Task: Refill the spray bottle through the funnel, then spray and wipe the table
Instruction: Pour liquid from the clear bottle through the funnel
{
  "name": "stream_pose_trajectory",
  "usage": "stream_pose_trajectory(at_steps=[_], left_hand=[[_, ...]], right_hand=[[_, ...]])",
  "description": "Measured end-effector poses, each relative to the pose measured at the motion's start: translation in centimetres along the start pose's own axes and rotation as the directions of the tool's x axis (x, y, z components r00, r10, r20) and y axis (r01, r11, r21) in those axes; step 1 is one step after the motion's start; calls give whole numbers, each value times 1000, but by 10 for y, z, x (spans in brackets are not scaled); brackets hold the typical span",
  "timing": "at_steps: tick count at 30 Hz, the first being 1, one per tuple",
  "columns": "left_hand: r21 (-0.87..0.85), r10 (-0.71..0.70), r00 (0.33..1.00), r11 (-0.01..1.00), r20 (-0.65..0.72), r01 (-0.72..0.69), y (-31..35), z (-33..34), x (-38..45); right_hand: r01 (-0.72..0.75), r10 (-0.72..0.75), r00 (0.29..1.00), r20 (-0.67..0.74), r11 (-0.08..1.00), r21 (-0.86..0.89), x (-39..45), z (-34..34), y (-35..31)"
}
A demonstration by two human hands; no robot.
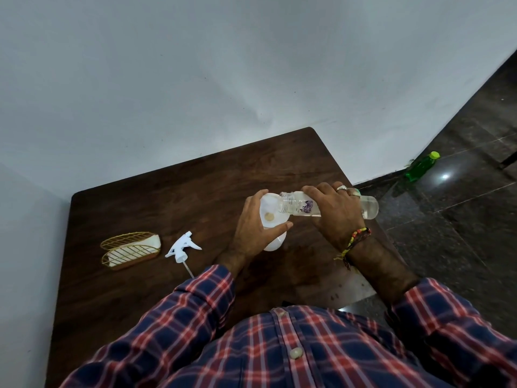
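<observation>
A white spray bottle (275, 242) stands on the dark wooden table (156, 197), with a white funnel (270, 212) seated in its neck. My left hand (253, 228) wraps around the funnel and the bottle's top. My right hand (335, 211) holds a clear water bottle (296, 204) tipped almost level, its open mouth over the funnel's rim. Water sits in the bottle's far end (369, 207). The white trigger sprayer head (181, 246) with its dip tube lies on the table to the left, apart from both hands.
A gold wire napkin holder (130, 250) with white napkins stands at the table's left. A green bottle (421, 166) stands on the dark tiled floor by the wall at right. The table's right edge runs just under my right hand.
</observation>
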State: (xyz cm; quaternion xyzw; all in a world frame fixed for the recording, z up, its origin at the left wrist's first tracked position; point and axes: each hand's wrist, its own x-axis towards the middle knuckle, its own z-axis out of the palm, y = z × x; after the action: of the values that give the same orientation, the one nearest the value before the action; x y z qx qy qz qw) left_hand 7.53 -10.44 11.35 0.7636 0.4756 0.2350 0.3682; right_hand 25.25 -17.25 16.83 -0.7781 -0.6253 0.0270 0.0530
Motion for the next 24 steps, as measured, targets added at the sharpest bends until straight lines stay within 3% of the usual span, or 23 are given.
stream_pose_trajectory(at_steps=[24], left_hand=[[15,48,998,999,-29,-48,-2,0,-1]], right_hand=[[42,-41,998,-43,999,6,2,5,2]])
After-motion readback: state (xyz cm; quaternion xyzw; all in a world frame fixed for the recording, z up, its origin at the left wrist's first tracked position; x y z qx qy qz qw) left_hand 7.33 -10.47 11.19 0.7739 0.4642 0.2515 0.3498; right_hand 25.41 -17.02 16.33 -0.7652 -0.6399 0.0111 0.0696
